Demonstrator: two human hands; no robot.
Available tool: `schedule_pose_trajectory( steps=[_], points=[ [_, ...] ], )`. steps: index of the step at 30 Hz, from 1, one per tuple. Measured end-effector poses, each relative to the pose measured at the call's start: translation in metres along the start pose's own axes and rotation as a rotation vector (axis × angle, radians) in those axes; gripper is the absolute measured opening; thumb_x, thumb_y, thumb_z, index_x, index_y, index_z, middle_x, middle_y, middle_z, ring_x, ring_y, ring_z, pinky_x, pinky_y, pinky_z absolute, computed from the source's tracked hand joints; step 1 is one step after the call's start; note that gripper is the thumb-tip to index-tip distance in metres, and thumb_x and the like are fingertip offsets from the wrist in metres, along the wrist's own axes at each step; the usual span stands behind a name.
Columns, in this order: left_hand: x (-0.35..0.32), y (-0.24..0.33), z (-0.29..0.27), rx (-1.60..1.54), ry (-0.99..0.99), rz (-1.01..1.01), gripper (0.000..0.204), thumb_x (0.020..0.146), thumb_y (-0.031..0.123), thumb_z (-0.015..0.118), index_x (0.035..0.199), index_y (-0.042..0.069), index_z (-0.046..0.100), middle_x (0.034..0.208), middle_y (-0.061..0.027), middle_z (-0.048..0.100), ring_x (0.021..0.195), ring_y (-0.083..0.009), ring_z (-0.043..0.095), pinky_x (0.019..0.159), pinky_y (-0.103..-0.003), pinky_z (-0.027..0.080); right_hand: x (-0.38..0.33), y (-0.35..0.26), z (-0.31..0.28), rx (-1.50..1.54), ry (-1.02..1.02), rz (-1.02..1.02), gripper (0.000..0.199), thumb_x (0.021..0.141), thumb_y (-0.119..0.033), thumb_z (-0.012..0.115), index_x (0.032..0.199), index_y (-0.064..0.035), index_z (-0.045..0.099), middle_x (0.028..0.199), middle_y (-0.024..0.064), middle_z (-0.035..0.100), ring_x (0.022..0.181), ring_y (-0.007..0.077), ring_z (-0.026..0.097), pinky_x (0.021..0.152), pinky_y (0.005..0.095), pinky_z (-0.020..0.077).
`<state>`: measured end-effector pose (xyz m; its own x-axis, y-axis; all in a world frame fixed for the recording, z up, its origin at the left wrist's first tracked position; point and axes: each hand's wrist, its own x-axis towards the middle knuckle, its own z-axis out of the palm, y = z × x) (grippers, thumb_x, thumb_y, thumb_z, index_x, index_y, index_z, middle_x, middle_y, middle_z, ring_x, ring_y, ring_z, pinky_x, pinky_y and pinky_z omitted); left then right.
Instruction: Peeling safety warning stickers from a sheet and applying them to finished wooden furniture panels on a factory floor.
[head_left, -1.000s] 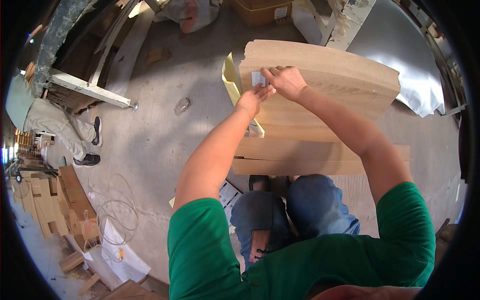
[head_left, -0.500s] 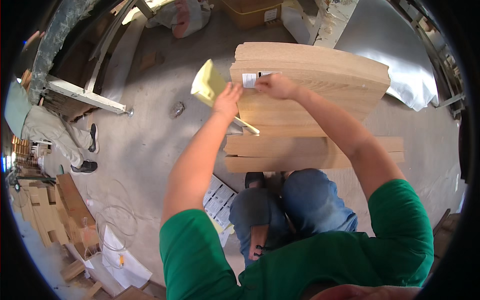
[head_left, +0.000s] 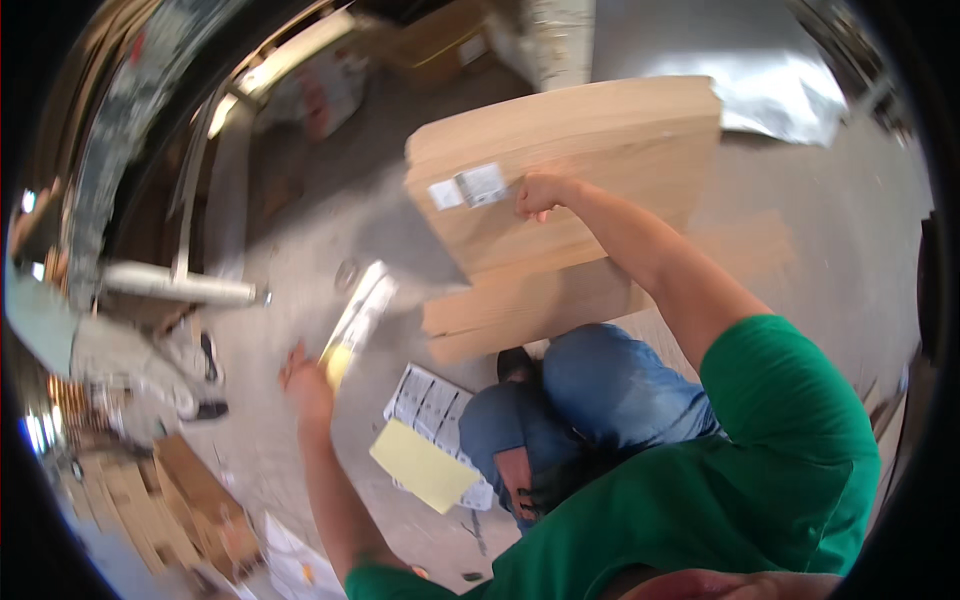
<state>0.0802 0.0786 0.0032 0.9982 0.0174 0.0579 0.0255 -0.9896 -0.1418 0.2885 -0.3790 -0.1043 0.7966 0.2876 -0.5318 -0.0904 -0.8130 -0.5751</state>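
A stack of wood-grain boards (head_left: 590, 135) stands in front of me, with a small white label (head_left: 445, 194) and a larger white and grey label (head_left: 482, 184) on its face. Close to the right of the larger label is my right hand (head_left: 545, 195), its fingers curled closed, nothing visible in them. My left hand (head_left: 308, 380) is out to the left over the floor, smeared by motion. It grips a pale yellow and white sheet (head_left: 352, 325), seen nearly edge-on and pointing away from me.
By my left knee lie a printed sheet (head_left: 425, 395) and a yellow sheet (head_left: 425, 465). More boards (head_left: 530, 308) lie between the stack and my knees. A person (head_left: 130, 355) stands at the left, above cardboard pieces (head_left: 190, 500). Silvery sheeting (head_left: 770, 90) is at the far right.
My left hand has swung away from the boards, left and toward me, carrying the yellow sheet. My right hand has come off the labels to their right. The view has turned.
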Motion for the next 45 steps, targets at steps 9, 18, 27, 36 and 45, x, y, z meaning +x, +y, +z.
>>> schedule_pose_trajectory(
  steps=[9, 18, 27, 36, 45],
  points=[
    [-0.118, -0.058, -0.004, -0.505, 0.268, -0.368, 0.030, 0.086, 0.011, 0.055, 0.062, -0.003, 0.044, 0.052, -0.0067, 0.042, 0.049, -0.0130, 0.038, 0.045, -0.030, 0.033, -0.160, 0.223, -0.139, 0.454, 1.034, 0.407, 0.030, 0.072, -0.029, 0.070, 0.087, -0.0027, 0.069, 0.078, 0.0092, 0.066, 0.070, 0.0154, 0.061, 0.062, 0.0295, 0.0493],
    [-0.152, -0.029, -0.025, -0.690, 0.319, -0.465, 0.029, 0.088, 0.012, 0.054, 0.063, -0.003, 0.048, 0.053, -0.0019, 0.045, 0.049, -0.0089, 0.037, 0.044, -0.027, 0.031, -0.156, 0.271, -0.160, 0.923, 1.238, 0.431, 0.030, 0.072, -0.027, 0.073, 0.092, -0.0055, 0.069, 0.089, 0.0084, 0.066, 0.082, 0.0165, 0.062, 0.075, 0.0292, 0.0495],
    [-0.129, 0.003, -0.082, -0.595, 0.348, -0.370, 0.028, 0.089, 0.014, 0.054, 0.068, -0.004, 0.050, 0.054, -0.0051, 0.045, 0.051, -0.0111, 0.036, 0.046, -0.029, 0.031, -0.160, 0.269, -0.159, 0.882, 1.304, 0.487, 0.031, 0.068, -0.023, 0.068, 0.091, -0.0025, 0.068, 0.095, 0.0139, 0.065, 0.088, 0.0244, 0.062, 0.080, 0.0326, 0.0486],
    [-0.120, 0.029, -0.158, -0.659, 0.307, -0.216, 0.014, 0.086, 0.009, 0.057, 0.090, -0.004, 0.062, 0.075, -0.0116, 0.062, 0.067, -0.0154, 0.056, 0.063, -0.029, 0.045, -0.244, 0.176, -0.125, -0.356, 0.729, 0.438, 0.034, 0.073, -0.003, 0.050, 0.105, -0.0061, 0.060, 0.109, 0.0153, 0.060, 0.114, 0.0379, 0.047, 0.091, 0.0373, 0.0425],
    [-0.108, 0.083, -0.256, -0.808, 0.021, -0.030, 0.017, 0.086, 0.011, 0.059, 0.091, -0.004, 0.062, 0.076, -0.0062, 0.063, 0.069, -0.0090, 0.054, 0.064, -0.024, 0.044, -0.275, -0.138, -0.027, -0.121, 0.702, -1.261, 0.037, 0.074, -0.014, 0.068, 0.107, -0.0054, 0.057, 0.113, 0.0129, 0.056, 0.110, 0.0292, 0.050, 0.091, 0.0377, 0.0434]
  ],
)
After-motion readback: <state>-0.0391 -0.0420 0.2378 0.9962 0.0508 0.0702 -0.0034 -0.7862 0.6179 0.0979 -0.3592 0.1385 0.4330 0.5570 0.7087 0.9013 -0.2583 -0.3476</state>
